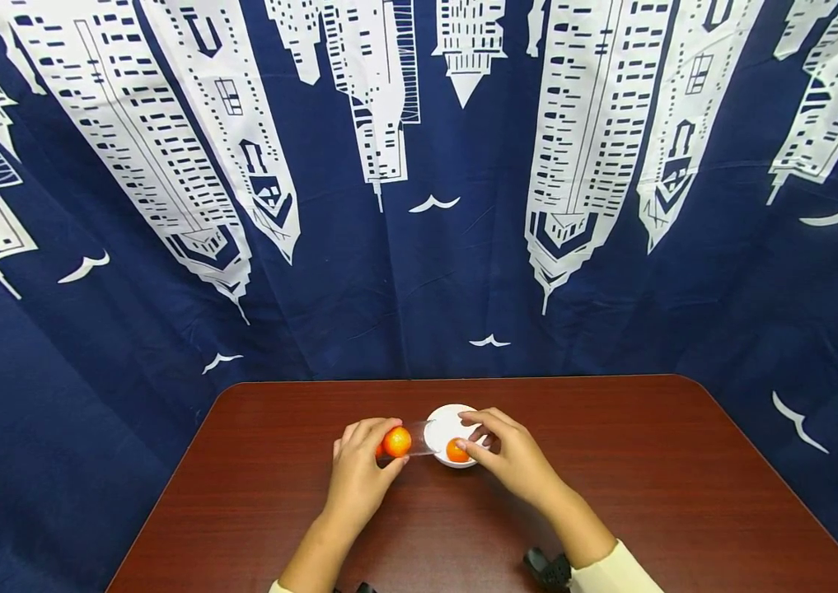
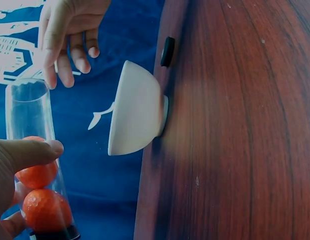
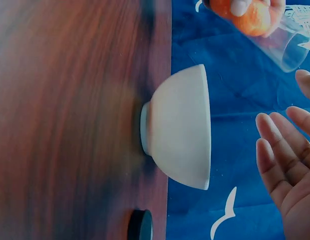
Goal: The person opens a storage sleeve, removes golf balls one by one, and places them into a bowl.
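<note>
My left hand (image 1: 359,471) grips a clear tube (image 2: 29,112) with a black base, tilted so its mouth points toward the white bowl (image 1: 447,422). Two orange balls (image 2: 47,210) sit inside the tube, toward its base; in the left wrist view the thumb crosses the upper one. Over the bowl's right side, my right hand (image 1: 513,457) hovers with loose, spread fingers and holds nothing. An orange ball (image 1: 456,450) lies in the bowl, its edge overlapped by the right thumb in the head view. Both wrist views show the bowl upright from the side, its contents hidden.
A black round cap (image 2: 168,51) lies on the brown wooden table (image 1: 648,478) near the bowl. Behind the table hangs a dark blue cloth (image 1: 404,305) printed with white buildings and birds.
</note>
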Available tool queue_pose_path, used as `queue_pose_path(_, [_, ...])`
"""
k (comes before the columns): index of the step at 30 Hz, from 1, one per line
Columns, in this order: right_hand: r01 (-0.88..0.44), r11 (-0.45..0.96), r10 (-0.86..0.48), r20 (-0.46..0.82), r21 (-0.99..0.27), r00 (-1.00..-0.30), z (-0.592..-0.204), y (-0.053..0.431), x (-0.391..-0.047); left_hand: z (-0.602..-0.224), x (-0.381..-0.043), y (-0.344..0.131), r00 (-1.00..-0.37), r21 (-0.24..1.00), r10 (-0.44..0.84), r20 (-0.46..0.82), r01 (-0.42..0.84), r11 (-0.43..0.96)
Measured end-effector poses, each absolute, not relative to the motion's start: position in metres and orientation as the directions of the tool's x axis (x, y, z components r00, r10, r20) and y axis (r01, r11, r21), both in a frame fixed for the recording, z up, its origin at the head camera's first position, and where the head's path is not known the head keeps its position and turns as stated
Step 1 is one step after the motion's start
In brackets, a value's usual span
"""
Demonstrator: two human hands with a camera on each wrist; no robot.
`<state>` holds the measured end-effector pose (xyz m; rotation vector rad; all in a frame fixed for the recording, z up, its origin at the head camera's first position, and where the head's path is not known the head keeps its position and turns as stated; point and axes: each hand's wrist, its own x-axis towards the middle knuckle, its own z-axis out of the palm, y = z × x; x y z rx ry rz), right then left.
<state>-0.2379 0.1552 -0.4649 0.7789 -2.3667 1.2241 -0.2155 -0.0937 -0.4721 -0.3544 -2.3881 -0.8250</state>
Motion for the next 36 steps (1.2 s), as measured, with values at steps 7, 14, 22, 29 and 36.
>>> queue_pose_path(7, [-0.616, 0.387, -0.320, 0.527, -0.686, -0.787, -0.474, 0.151, -0.228, -0.473, -0.214, -0.092, -0.745, 0.354, 0.119, 0.657, 0.444, 0.823])
queue_pose_path(14, [-0.579, 0.367, -0.338, 0.475, -0.728, -0.812, -0.480, 0.148, -0.217, -0.469, -0.213, -0.090, -0.693, 0.210, 0.205, 0.691, 0.464, 0.861])
queue_pose_path(22, [-0.549, 0.388, -0.335, 0.441, -0.740, -0.832, -0.482, 0.146, -0.211, -0.469, -0.212, -0.088, -0.664, 0.158, 0.255, 0.703, 0.496, 0.854])
queue_pose_path(29, [-0.521, 0.402, -0.323, 0.416, -0.753, -0.850, -0.485, 0.144, -0.211, -0.469, -0.211, -0.087, -0.655, 0.153, 0.267, 0.706, 0.510, 0.846])
queue_pose_path(36, [-0.522, 0.345, -0.313, 0.429, -0.780, -0.847, -0.486, 0.143, -0.210, -0.469, -0.210, -0.087, -0.659, 0.172, 0.262, 0.705, 0.518, 0.838])
